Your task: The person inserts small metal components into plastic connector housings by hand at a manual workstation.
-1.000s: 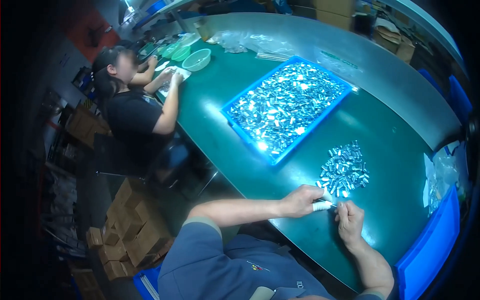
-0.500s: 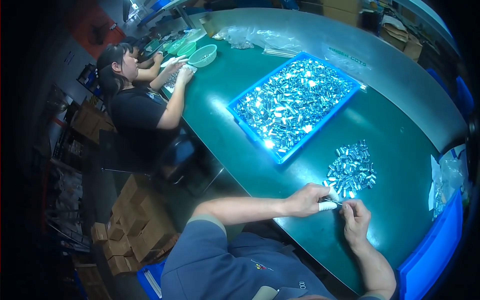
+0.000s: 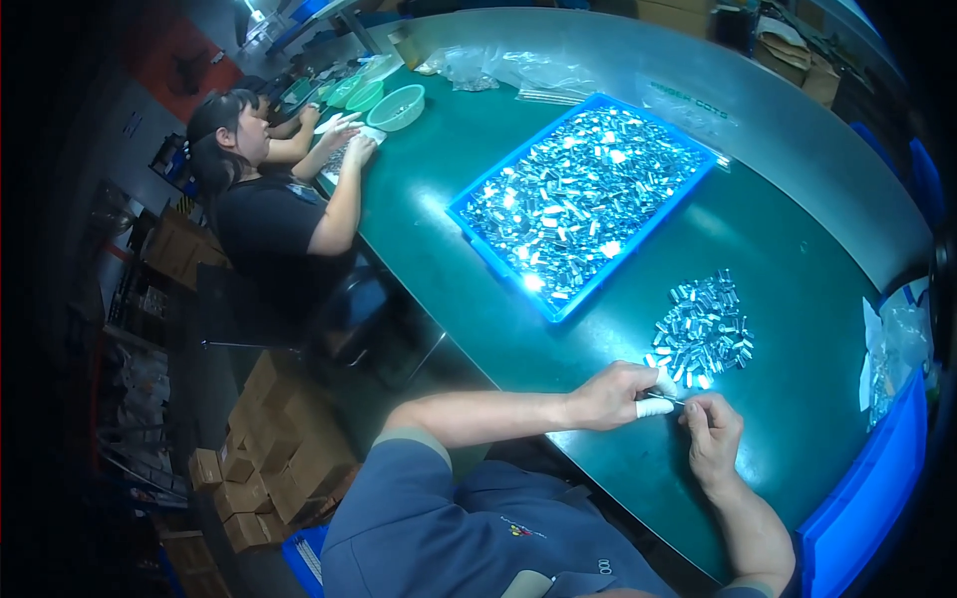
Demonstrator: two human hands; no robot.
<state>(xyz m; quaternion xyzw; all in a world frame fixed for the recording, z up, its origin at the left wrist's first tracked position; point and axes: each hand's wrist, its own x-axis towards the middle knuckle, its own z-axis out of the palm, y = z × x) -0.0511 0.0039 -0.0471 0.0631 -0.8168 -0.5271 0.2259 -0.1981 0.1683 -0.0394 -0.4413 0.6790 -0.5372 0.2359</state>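
Silvery thin piece [image 3: 669, 399], held over the green surface [image 3: 802, 324] | left hand [image 3: 610, 397]: white-covered fingers [image 3: 654, 408] pinching it | right hand [image 3: 716, 439]: bare fingers pinching its other end | just beyond, I see piled shiny metal parts [image 3: 703, 329] | farther, a filled blue tray [image 3: 556, 314] | leftward, a seated co-worker [image 3: 274, 217]

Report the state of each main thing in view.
Left hand: closed, pinching a thin metal piece
Right hand: closed at the piece's other end
Blue tray: open, full of metal parts
Parts pile: loose on the table
Nearest green basket: upright, open
Cardboard boxes: stacked
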